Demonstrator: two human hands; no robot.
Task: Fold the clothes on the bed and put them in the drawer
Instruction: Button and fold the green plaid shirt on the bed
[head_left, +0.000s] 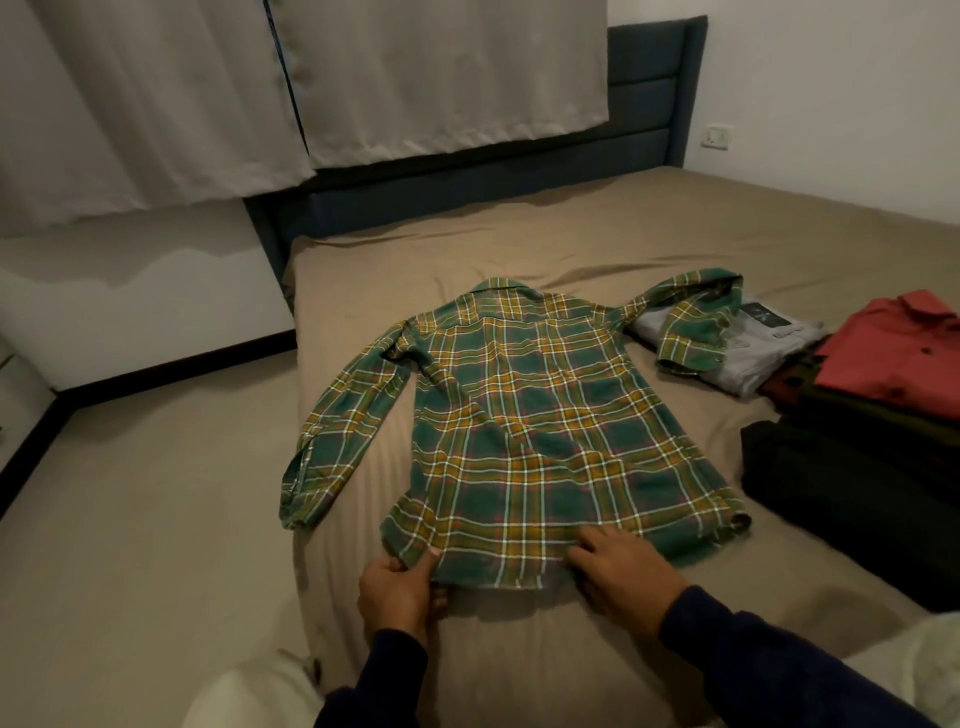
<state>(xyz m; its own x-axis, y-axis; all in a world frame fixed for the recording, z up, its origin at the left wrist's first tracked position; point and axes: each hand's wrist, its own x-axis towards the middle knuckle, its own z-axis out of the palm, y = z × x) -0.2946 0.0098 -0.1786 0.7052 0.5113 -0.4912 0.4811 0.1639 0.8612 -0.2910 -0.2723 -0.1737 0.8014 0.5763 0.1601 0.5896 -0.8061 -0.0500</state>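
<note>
Green plaid shirt (524, 415) spread flat, back up, mid-bed (519, 244), sleeves still out: folding barely begun. Left hand (397, 590) pinching near hem corner; right hand (618, 569) resting on hem with bent fingers, grip unclear. Folded clothes (852, 395) stacked at right, likely done. No drawer in sight.

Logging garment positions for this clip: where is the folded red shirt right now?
In the head view the red shirt lies at the far right of the bed, on top of a pile of dark clothes, just right of the folded grey garment.
</note>
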